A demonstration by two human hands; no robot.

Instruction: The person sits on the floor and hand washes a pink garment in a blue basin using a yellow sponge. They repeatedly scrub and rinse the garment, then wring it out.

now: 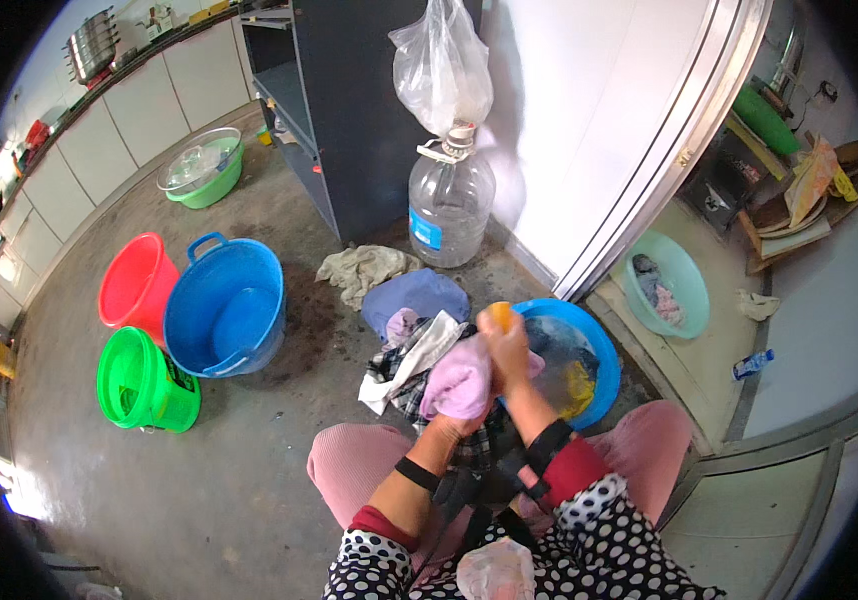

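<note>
My left hand (466, 422) grips the lower part of a pink cloth (459, 379), its fingers mostly hidden under the fabric. Right above the cloth, my right hand (506, 349) is closed around a small orange-yellow block (501, 313), possibly soap. A blue basin (607, 352) with cloudy, sudsy water stands close on the right, with a yellow cloth (577, 388) and dark fabric in it. Beside the pink cloth lie a white cloth (429, 352) and black-and-white plaid fabric (387, 365). Behind these are a blue-violet cloth (425, 295) and a beige cloth (369, 268) on the floor.
Left stand a large blue tub (226, 307), a red bucket (136, 281) and a green bucket (151, 386). A large plastic bottle (451, 202) stands by a dark shelf unit (354, 112). Beyond the door frame at right are a pale green basin (627, 289) and a small bottle (753, 364).
</note>
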